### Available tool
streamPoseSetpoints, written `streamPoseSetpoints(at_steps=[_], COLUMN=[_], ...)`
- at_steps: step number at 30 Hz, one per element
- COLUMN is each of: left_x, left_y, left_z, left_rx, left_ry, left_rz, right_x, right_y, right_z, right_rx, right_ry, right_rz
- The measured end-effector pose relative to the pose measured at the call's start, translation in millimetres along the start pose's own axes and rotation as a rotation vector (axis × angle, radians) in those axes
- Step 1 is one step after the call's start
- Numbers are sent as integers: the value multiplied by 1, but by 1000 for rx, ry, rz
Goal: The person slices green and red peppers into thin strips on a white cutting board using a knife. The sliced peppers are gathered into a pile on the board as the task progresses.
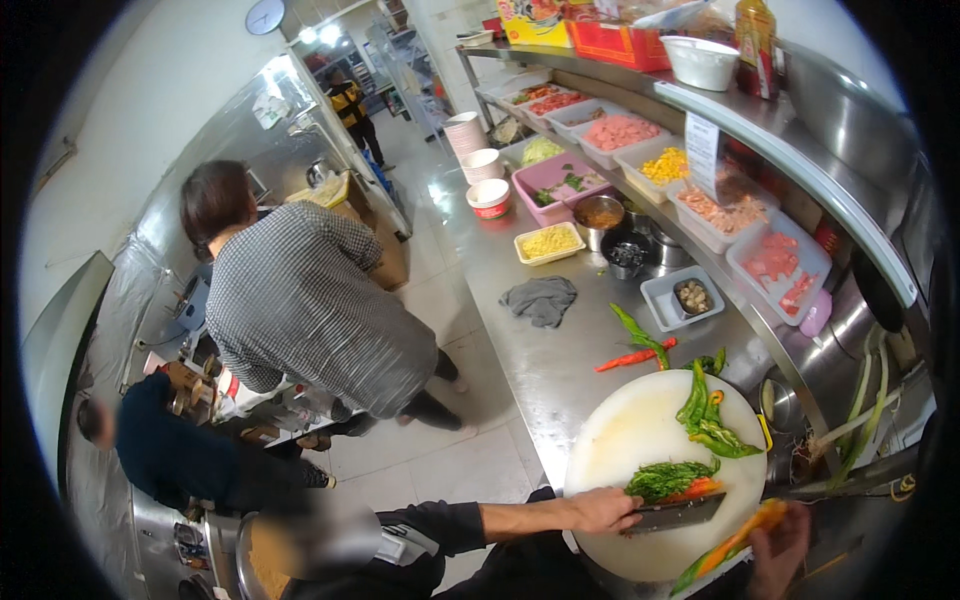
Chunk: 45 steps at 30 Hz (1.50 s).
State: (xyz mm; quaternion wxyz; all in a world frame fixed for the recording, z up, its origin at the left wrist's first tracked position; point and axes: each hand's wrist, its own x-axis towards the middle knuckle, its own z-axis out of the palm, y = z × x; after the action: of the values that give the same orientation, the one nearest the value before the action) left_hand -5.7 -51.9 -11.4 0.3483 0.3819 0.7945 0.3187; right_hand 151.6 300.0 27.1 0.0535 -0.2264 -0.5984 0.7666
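Steel counter (540, 360) w/ round board (640, 430), kitchen; hands clamped: cleaver (672, 514), peppers (735, 543).

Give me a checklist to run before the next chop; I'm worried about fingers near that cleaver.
1. Grip on the cleaver: left hand is closed at its handle end. Ok.
2. Right hand away from the blade: it holds orange and green chillies at the board's lower edge, apart from the cleaver. Ok.
3. Chilli bundle lies gathered beside the blade. Ok.
4. Round white cutting board steady on the steel counter: cannot tell.
5. Loose green chillies lie on the board's far side, clear of the blade. Ok.
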Motion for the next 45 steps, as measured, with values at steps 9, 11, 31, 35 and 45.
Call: streamPoseSetpoints(at_steps=[9, 11, 31, 35, 45], left_x=[16, 9, 2, -3, -2], left_y=[-10, 8, 57, 44, 43], left_z=[17, 16, 20, 29, 30], left_rx=[160, 168, 309, 254, 190], left_ry=[213, 261, 229, 276, 259], left_rz=[13, -38, -25, -33, -77], right_x=[5, 5, -2, -21, -21], right_y=[162, 121, 85, 98, 117], right_z=[62, 84, 58, 75, 101], right_rx=[-855, -1033, -1170, -1064, -629], right_ry=[281, 367, 120, 447, 624], right_rz=[-392, -443, -708, -455, -218])
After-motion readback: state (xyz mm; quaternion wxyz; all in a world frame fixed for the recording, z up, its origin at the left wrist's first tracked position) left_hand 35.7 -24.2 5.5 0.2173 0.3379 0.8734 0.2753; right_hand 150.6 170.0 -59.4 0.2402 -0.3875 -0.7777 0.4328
